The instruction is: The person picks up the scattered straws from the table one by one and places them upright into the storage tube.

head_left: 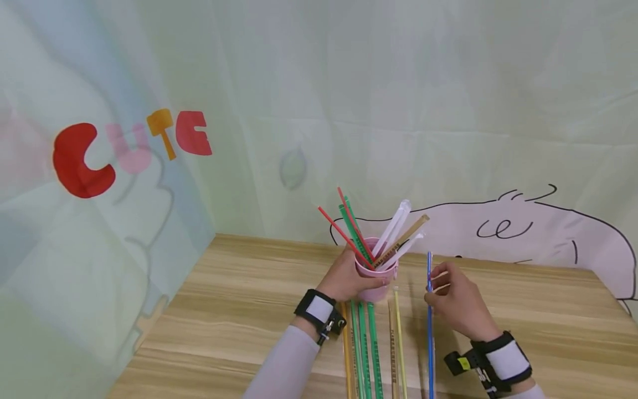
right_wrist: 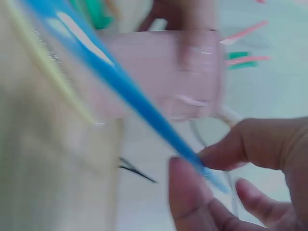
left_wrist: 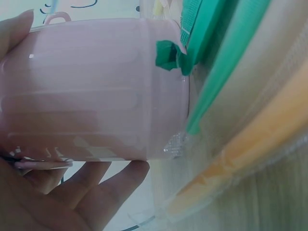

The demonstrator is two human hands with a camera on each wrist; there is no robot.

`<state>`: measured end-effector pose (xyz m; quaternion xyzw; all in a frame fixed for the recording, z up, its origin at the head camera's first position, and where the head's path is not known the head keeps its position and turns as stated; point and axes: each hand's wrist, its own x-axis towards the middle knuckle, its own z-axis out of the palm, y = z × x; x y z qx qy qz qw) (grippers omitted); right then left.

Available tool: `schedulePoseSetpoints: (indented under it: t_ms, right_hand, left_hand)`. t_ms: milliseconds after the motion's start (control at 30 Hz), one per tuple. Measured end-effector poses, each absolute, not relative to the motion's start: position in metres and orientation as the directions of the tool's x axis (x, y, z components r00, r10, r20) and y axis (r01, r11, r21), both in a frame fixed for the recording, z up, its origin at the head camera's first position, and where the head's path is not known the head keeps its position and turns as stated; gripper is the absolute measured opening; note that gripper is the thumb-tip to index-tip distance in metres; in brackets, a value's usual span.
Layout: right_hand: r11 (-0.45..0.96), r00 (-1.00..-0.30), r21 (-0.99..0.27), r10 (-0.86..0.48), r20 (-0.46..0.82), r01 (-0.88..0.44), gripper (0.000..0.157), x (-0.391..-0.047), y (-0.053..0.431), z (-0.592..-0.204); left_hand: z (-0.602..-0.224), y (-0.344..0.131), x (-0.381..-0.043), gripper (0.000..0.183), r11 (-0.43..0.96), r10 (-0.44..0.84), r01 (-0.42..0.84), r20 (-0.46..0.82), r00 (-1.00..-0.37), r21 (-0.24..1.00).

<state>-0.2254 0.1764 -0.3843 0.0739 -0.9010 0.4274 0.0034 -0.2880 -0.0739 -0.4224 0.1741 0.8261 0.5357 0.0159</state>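
Note:
A pink bucket [head_left: 372, 285] stands on the table, holding red, green, white and brown-wrapped straws. My left hand [head_left: 344, 277] grips it round the side, thumb across the front; the left wrist view shows its fingers along the bucket's wall [left_wrist: 96, 91]. To the right, my right hand [head_left: 456, 296] pinches a blue straw [head_left: 430, 327] between thumb and fingertips near its far end. In the right wrist view the blue straw [right_wrist: 130, 91] runs blurred across the bucket [right_wrist: 154, 72]. A shadow of the straw falls beside it on the wood.
In front of the bucket lie several wrapped straws side by side: an orange one [head_left: 347, 354], green ones [head_left: 374, 349], a brown one [head_left: 393, 349] and a yellow one [head_left: 400, 343]. A printed curtain [head_left: 349, 111] hangs behind the wooden table [head_left: 239, 299].

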Motion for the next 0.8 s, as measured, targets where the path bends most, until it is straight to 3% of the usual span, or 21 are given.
schedulePoseSetpoints:
  t_ms: [200,267,367,500,633,800]
  right_hand:
    - [0.480,-0.973,-0.849,-0.055,0.224,-0.223,0.074,-0.223,0.189,-0.353]
    - [0.444,-0.957,-0.854,-0.029,0.289,-0.271,0.078,-0.223,0.193,-0.342]
    - [0.396,-0.932,-0.863,0.044,0.360,-0.315,0.070,-0.224,0.195,-0.326]
    - [0.260,-0.906,-0.905,0.171,0.387,-0.338,0.045,-0.225,0.191,-0.309]
    - [0.105,-0.884,-0.917,0.244,0.399,-0.385,0.038,-0.228,0.183,-0.297]
    - [0.261,-0.850,-0.879,0.253,0.462,-0.400,0.036,-0.234,0.169,-0.298]
  left_hand:
    - [-0.423,-0.074,-0.288,0.089,0.366,0.308,0.268,0.156,-0.939,0.891]
    - [-0.423,-0.074,-0.288,0.089,0.361,0.308,0.267,0.155,-0.938,0.894]
    - [-0.423,-0.074,-0.289,0.090,0.356,0.308,0.266,0.156,-0.939,0.896]
    - [-0.423,-0.075,-0.288,0.090,0.355,0.312,0.264,0.153,-0.938,0.897]
    - [-0.423,-0.075,-0.288,0.090,0.364,0.314,0.260,0.145,-0.938,0.894]
    - [-0.423,-0.074,-0.289,0.091,0.361,0.317,0.264,0.149,-0.937,0.894]
